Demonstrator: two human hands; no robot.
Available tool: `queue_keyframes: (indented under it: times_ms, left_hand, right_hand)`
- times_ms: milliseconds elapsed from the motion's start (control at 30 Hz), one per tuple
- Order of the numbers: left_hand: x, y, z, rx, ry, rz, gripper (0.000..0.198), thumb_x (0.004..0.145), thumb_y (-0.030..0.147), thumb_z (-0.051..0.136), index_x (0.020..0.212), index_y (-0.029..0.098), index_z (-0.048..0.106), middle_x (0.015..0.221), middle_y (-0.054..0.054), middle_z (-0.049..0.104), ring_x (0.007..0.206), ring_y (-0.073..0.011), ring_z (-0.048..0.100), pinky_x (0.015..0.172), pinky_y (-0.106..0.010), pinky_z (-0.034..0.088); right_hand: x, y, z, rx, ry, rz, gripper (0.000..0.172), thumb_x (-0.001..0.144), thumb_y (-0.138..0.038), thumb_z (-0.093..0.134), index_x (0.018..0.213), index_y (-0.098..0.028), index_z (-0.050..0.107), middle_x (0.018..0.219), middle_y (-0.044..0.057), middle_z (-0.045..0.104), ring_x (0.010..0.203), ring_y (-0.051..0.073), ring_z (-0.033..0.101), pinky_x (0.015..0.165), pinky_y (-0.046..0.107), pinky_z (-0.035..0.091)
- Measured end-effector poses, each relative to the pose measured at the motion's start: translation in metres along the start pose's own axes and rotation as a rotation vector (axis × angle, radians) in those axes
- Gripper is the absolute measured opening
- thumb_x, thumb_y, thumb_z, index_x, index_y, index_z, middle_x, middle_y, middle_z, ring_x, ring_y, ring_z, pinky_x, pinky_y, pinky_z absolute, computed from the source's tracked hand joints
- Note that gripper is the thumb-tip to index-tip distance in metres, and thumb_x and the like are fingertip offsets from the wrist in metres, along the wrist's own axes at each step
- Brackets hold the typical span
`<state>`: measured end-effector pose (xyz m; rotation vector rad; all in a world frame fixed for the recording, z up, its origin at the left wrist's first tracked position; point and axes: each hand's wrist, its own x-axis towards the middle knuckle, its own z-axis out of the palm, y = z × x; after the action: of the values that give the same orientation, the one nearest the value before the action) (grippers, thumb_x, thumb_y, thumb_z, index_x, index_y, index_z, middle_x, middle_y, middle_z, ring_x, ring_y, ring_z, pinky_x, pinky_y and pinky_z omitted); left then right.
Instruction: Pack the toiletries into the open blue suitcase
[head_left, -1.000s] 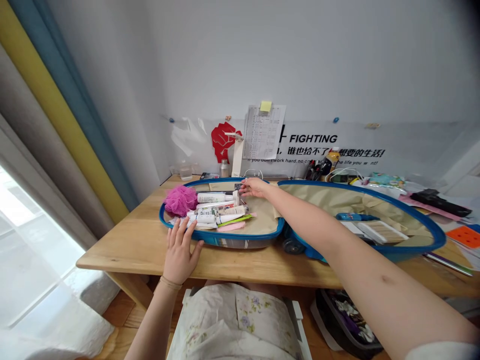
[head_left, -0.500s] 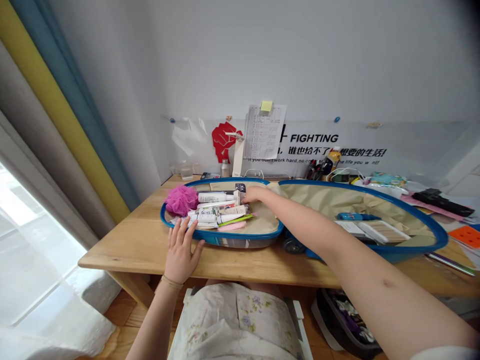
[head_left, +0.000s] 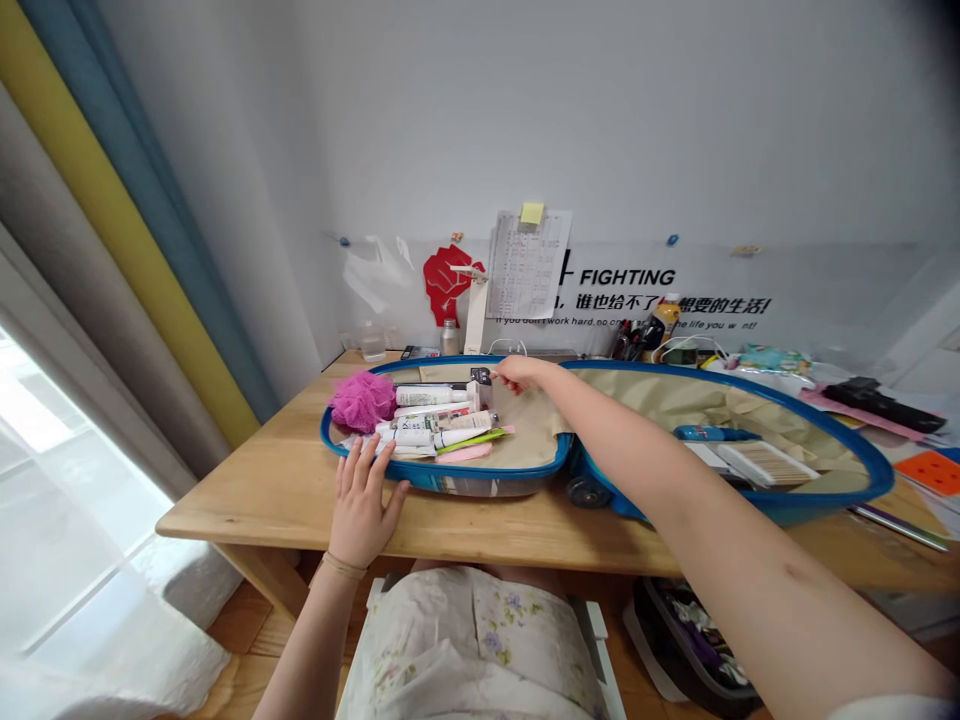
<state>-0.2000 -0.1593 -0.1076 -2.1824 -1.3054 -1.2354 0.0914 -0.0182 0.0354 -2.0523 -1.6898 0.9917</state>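
Observation:
A blue-rimmed suitcase [head_left: 450, 470] lies open on the wooden table, its beige lining showing. My left hand [head_left: 365, 495] is open, fingers spread over the near rim of the left half. Beside its fingertips are white tubes [head_left: 411, 437] and a pink bath puff [head_left: 361, 400]. My right hand [head_left: 519, 372] is above the far side of that half. Its index finger points at a small dark box [head_left: 481, 376], the other fingers are loosely curled, and no object shows in it. Whether the fingertip touches the box is unclear. A green item [head_left: 472, 440] lies among the tubes.
In the suitcase's right half lie a blue bottle [head_left: 709, 433] and a pack of cotton swabs [head_left: 769, 462]. Behind stand a white desk lamp [head_left: 476, 315], a silver bottle [head_left: 449, 337] and a glass [head_left: 373, 343]. A dark bin [head_left: 694, 640] sits below the table.
My right hand has risen slightly and moved back from the contents of the left half, uncovering more lining. My left hand has stayed on the rim.

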Motion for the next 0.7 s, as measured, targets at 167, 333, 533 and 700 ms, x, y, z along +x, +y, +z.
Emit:
queue_keyframes:
  times_ms: [167,333,533,700]
  left_hand:
    - [0.000,0.000,0.000,0.011,0.012,0.015,0.056,0.095,0.033,0.047,0.148,0.023,0.033,0.149,-0.014,0.042,0.145,-0.0314,0.026,0.117,-0.054,0.023]
    - [-0.001,0.000,0.000,0.012,0.006,0.009,0.056,0.095,0.034,0.048,0.148,0.023,0.032,0.149,-0.014,0.043,0.145,-0.0321,0.026,0.116,-0.054,0.024]
    - [0.000,0.000,0.000,0.011,0.023,0.033,0.055,0.095,0.033,0.048,0.147,0.022,0.034,0.148,-0.016,0.043,0.145,-0.0322,0.026,0.116,-0.054,0.024]
    - [-0.001,-0.002,0.001,0.007,0.024,0.030,0.056,0.095,0.033,0.048,0.148,0.021,0.034,0.149,-0.015,0.043,0.145,-0.0317,0.025,0.116,-0.054,0.024]
  right_hand:
    - [-0.013,0.001,-0.006,-0.066,0.007,-0.062,0.024,0.090,-0.035,0.059,0.099,-0.014,0.066,0.099,0.007,0.069,0.082,0.012,0.065,0.075,0.026,0.052]
    - [-0.013,-0.001,0.004,-0.160,0.004,-0.019,0.024,0.085,-0.037,0.064,0.080,-0.013,0.067,0.087,0.008,0.070,0.076,0.014,0.066,0.067,0.026,0.049]
    - [-0.005,-0.002,0.024,-0.211,-0.057,0.072,0.033,0.092,-0.039,0.057,0.113,-0.014,0.060,0.107,0.006,0.064,0.090,0.014,0.063,0.078,0.033,0.056]
    - [-0.002,-0.001,0.029,-0.217,-0.095,0.100,0.038,0.091,-0.040,0.057,0.121,-0.016,0.057,0.119,0.008,0.061,0.102,0.018,0.061,0.086,0.040,0.054]
